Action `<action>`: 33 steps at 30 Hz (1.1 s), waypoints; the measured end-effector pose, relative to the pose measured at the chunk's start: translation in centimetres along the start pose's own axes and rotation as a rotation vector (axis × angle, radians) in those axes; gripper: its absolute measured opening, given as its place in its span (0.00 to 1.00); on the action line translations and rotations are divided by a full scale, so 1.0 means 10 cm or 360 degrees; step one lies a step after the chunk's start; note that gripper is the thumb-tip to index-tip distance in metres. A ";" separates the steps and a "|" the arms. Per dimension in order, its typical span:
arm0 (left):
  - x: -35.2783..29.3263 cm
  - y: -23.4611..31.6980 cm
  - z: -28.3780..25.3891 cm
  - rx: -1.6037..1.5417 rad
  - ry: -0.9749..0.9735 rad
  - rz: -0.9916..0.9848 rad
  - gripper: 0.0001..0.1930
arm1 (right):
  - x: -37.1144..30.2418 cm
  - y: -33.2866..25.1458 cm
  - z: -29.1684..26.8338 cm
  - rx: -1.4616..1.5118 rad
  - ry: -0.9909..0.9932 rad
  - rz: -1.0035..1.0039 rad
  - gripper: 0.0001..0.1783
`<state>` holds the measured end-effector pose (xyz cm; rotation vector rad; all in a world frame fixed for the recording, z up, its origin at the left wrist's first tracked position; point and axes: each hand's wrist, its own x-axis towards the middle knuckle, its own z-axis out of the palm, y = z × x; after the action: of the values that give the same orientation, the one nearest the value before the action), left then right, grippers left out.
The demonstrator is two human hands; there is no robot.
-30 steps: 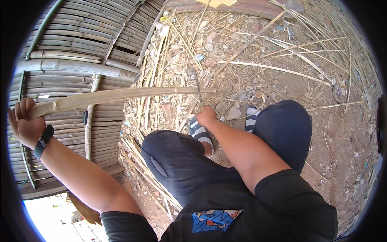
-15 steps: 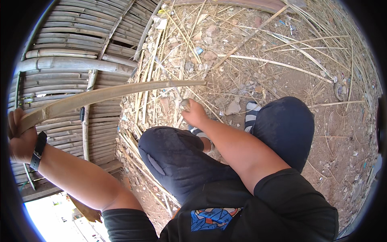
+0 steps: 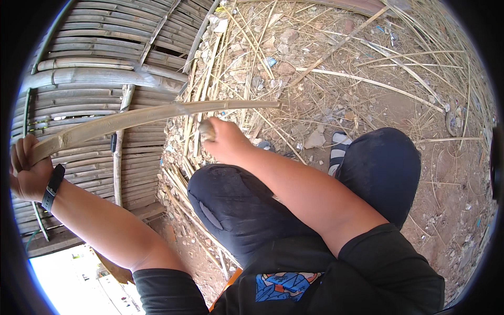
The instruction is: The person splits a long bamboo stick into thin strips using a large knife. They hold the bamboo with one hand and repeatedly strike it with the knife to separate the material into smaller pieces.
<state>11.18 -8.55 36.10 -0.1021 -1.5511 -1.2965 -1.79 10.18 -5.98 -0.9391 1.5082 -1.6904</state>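
Observation:
At the far left my left hand (image 3: 32,170), with a dark watch on the wrist, is closed round one end of a long split bamboo strip (image 3: 126,119). The strip reaches across to the middle, slightly bowed, its thin end free in the air. My right hand (image 3: 228,140) is closed on the rounded handle of a knife (image 3: 207,129), just below the strip. The knife's thin blade is smeared and points up and left, crossing the strip. Whether it touches the strip I cannot tell.
A bamboo slat wall (image 3: 84,102) stands close on the left. Several loose bamboo strips (image 3: 367,84), shavings and stones litter the earth ground. My bent knees (image 3: 226,210) are below my right hand. A bundle of thin strips (image 3: 462,42) lies at the far right.
My right hand has moved left along the bamboo strip with the knife, whose blade has swung further left. My left hand has risen slightly, still gripping the strip.

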 end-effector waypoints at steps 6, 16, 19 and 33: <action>0.14 0.00 -0.28 -0.0218 -0.0190 -0.0128 0.20 | 0.00 1.33 -0.68 -0.0525 -0.0036 0.0939 0.20; -0.10 -0.24 0.03 0.0383 0.0321 0.0211 0.22 | 0.08 0.13 -0.15 -0.0291 -0.0205 -0.0131 0.18; -0.01 -0.24 -0.12 0.0790 0.0204 0.0327 0.22 | -0.11 0.81 -0.06 0.0021 0.0040 0.0390 0.21; 0.43 -0.08 -0.75 0.0378 0.0300 0.0013 0.11 | -0.05 0.34 0.01 -0.0308 -0.0110 -0.0057 0.21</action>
<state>13.65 -16.78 37.62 0.1603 -1.5270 -1.0740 -1.34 10.24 -9.38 -1.1195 1.6389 -1.5404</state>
